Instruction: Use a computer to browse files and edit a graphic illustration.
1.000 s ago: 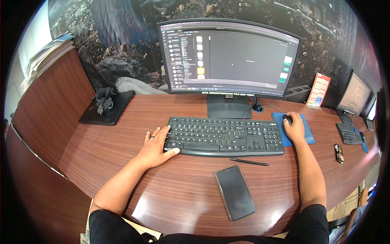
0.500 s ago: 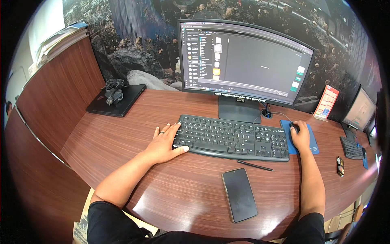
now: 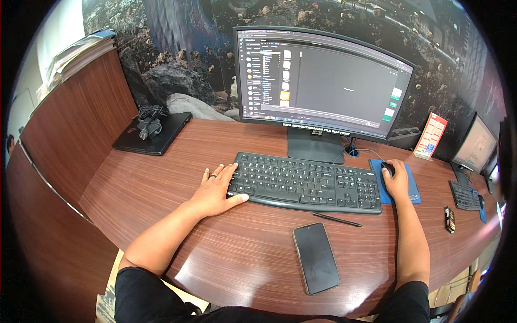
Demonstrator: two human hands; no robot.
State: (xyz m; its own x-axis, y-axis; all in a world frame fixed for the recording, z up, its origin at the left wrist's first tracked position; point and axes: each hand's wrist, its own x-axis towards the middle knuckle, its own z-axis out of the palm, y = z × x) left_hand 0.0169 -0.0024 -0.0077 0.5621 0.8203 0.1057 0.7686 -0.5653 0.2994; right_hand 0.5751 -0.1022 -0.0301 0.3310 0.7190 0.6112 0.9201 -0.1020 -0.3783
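My left hand (image 3: 214, 194) lies at the left end of a black keyboard (image 3: 309, 182), its fingers spread over the edge keys and its thumb by the front corner. A ring shows on one finger. My right hand (image 3: 396, 182) is curved over a black computer mouse (image 3: 387, 170), mostly covered by the palm and fingers. Under it lies a blue mouse pad (image 3: 412, 188). Behind the keyboard stands a curved monitor (image 3: 334, 86) showing a dark window with a list and icons on its left.
A phone (image 3: 316, 258) and a black pen (image 3: 336, 219) lie in front of the keyboard. At left, a cable and adapter (image 3: 150, 126) rest on a closed black laptop (image 3: 172, 134). Right are a small box (image 3: 450, 219), an orange-and-white card stand (image 3: 431, 134) and a second keyboard (image 3: 466, 195).
The whole view has shifted very slightly. Both hands keep their places, the left on the keyboard and the right on the mouse.
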